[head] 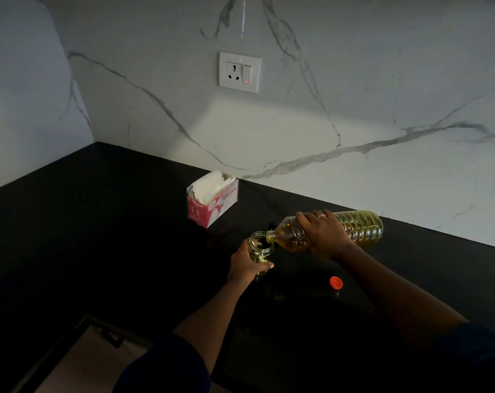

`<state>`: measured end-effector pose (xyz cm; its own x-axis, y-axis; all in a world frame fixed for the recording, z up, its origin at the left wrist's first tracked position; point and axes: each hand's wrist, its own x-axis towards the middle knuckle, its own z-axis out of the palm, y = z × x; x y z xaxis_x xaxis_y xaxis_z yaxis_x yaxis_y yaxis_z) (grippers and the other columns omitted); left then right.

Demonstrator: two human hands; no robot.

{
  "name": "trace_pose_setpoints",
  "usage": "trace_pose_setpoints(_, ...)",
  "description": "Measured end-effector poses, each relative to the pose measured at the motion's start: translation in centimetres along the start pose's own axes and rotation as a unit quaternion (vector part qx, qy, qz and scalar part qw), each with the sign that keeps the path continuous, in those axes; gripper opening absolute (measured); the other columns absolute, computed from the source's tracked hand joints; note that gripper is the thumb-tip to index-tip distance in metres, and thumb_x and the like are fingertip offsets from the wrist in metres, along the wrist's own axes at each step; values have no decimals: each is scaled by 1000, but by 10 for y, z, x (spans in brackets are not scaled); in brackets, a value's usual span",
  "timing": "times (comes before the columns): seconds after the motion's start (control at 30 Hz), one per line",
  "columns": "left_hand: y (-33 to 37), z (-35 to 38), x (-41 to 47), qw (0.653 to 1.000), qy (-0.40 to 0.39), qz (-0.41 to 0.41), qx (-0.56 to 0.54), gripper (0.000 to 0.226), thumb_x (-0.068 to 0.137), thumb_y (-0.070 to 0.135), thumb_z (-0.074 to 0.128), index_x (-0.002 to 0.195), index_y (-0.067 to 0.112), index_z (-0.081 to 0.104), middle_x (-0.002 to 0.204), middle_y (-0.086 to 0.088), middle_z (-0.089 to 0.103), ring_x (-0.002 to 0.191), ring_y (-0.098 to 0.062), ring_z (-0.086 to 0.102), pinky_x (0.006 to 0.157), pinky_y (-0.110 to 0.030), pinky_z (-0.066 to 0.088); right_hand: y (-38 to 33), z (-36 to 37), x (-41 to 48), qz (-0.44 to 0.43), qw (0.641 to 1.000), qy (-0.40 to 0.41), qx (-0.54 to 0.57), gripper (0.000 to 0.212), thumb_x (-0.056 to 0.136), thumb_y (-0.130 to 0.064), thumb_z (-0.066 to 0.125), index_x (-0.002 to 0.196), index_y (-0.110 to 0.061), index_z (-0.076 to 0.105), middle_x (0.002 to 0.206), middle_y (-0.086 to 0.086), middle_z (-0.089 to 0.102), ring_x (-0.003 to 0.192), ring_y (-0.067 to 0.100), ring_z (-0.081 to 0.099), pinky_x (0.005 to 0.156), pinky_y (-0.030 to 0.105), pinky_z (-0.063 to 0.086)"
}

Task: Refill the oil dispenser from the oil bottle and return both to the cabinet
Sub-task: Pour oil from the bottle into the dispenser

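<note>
**Oil bottle tipped to the open jar**

Just below mid-frame, the right hand (325, 236) curls its fingers round the ribbed clear plastic oil bottle (359, 226), tipped almost flat, its mouth at the rim of the small open glass oil dispenser (259, 245). The left hand (244, 265) grips that jar. A red screw cap (336, 282) lies on the black countertop (99, 222), lower right of them.

open counter (99, 236) left of tissue box (212, 199)
</note>
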<state>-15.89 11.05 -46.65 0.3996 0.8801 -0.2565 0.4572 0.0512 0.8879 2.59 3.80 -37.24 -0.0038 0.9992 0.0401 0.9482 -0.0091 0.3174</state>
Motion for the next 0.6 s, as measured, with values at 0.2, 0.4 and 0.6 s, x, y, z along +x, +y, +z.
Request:
trace_pose_setpoints(0.2, -1, 1, 1, 1000, 2, -8, -1, 86, 60, 22, 86, 134, 23, 42, 134, -4, 51, 126, -22, 46, 102, -37, 44, -1, -2, 0, 2, 1000, -2, -8, 85, 75, -40, 68, 142, -11, 26, 139, 12, 45, 127, 30, 42, 109, 42, 26)
trace_pose_setpoints(0.4, -3, 2, 1, 1000, 4, -3, -5, 86, 59, 23, 87, 133, 24, 44, 131, -4, 53, 124, -22, 48, 102, -38, 45, -2, -3, 0, 3, 1000, -3, -3, 85, 75, -40, 69, 143, -11, 27, 139, 12, 45, 127, 30, 42, 109, 43, 25)
trace_pose_setpoints(0.6, -2, 2, 1, 1000, 9, -1, -2, 84, 59, 22, 86, 132, 23, 45, 128, -3, 55, 122, -20, 50, 101, -35, 45, -2, -6, 0, 3, 1000, -9, -10, 86, 76, -41, 68, 144, -11, 23, 141, 11, 42, 129, 29, 39, 110, 42, 23)
